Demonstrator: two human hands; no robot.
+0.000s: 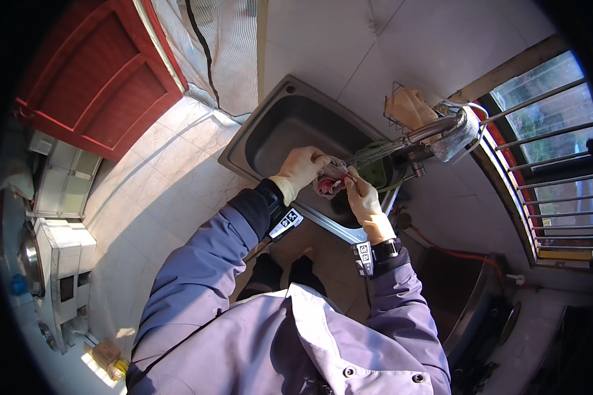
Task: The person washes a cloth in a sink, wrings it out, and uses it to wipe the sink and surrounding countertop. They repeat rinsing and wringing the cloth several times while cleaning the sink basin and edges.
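Observation:
My left hand (304,170), in a cream rubber glove, pinches the left side of a wet, crumpled piece (330,185). The piece is pale and translucent, with red in its middle; whether it is a bag or something else I cannot tell. At its right edge, my gloved right hand (363,200) grips it between thumb and finger. Both hands are over the near part of a stainless steel sink (281,123). Water (373,154) runs in several thin streams from the faucet (427,132) towards the piece. Partly behind the streams, a green plastic basket (375,173) sits at the sink's right end.
A wire rack (394,106) with a tan cloth hangs on the wall behind the faucet. A barred window (553,158) is at right. To the left are a red door (104,74) and a tiled floor (143,197). An orange hose (454,253) runs along the right wall.

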